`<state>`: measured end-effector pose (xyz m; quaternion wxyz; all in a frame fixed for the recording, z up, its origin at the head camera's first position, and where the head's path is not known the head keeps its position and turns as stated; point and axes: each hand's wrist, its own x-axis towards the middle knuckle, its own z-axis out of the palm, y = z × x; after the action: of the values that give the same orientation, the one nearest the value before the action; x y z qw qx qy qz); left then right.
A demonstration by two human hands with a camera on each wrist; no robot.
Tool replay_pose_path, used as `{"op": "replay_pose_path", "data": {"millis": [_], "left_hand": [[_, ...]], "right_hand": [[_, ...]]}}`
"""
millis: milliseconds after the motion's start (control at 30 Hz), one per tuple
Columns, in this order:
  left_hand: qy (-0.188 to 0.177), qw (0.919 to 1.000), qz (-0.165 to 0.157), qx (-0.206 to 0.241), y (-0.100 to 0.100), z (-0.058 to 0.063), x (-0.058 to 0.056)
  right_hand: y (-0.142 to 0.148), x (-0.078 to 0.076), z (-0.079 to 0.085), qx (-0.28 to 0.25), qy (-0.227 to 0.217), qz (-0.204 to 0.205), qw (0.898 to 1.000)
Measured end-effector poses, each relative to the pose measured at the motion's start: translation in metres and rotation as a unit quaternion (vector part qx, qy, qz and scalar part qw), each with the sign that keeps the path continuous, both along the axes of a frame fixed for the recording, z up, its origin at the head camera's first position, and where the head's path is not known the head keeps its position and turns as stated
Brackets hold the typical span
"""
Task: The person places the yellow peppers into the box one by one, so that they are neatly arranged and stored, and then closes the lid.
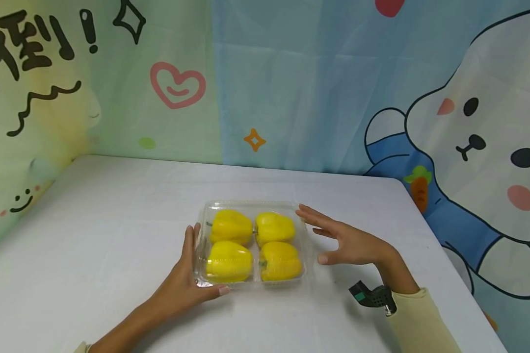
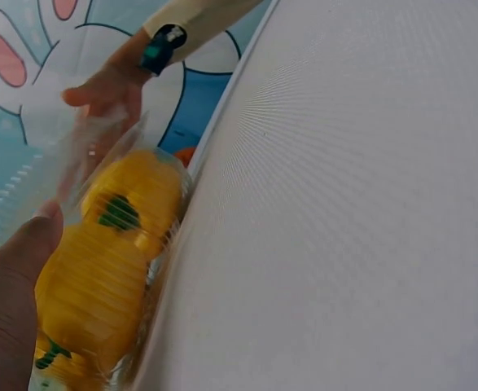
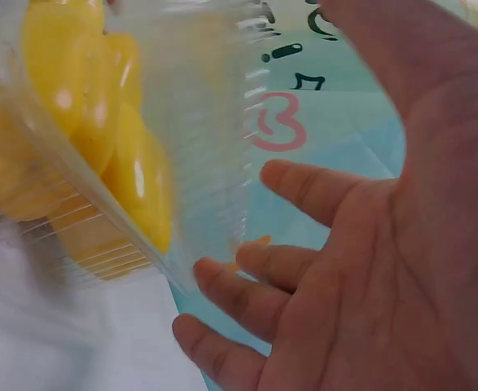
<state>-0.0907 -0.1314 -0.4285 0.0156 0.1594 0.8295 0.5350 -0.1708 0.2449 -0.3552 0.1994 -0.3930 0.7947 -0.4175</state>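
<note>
A clear plastic clamshell box (image 1: 256, 289) sits on the white table with several yellow bell peppers (image 1: 231, 225) inside. In both wrist views its clear lid (image 3: 210, 147) stands at an angle over the peppers. My left hand (image 1: 190, 277) lies around the box's near left corner, fingers straight along the left side and thumb stretched along the front. The left wrist view shows that thumb (image 2: 31, 244) at the lid's edge; the other fingers are hidden there. At the right side, my right hand (image 1: 353, 242) is spread, its fingertips right by the lid's far right corner and nothing in its grasp.
The white table (image 1: 115, 235) extends around the box, with its right edge beyond the right forearm. A printed cloth backdrop (image 1: 291, 98) with cartoon figures hangs behind and beside it. A dark strap device (image 1: 375, 296) sits on the right wrist.
</note>
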Motion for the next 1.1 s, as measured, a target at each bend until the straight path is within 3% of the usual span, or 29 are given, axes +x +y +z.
{"op": "replay_pose_path", "data": {"millis": [233, 400, 700, 1100], "left_hand": [[0.009, 0.9999, 0.011, -0.003, -0.001, 0.001, 0.002], [0.028, 0.9991, 0.000, -0.033, -0.002, 0.001, 0.001], [0.026, 0.9991, -0.007, -0.033, -0.004, 0.000, 0.001], [0.011, 0.9991, 0.007, -0.040, -0.002, 0.004, 0.003]], "right_hand": [[-0.007, 0.005, -0.001, 0.047, 0.008, -0.035, 0.998], [-0.014, 0.011, 0.001, 0.096, 0.019, -0.060, 0.993], [-0.027, 0.020, 0.001, 0.145, 0.025, -0.062, 0.987], [-0.039, 0.028, 0.003, 0.176, 0.022, -0.079, 0.981]]}}
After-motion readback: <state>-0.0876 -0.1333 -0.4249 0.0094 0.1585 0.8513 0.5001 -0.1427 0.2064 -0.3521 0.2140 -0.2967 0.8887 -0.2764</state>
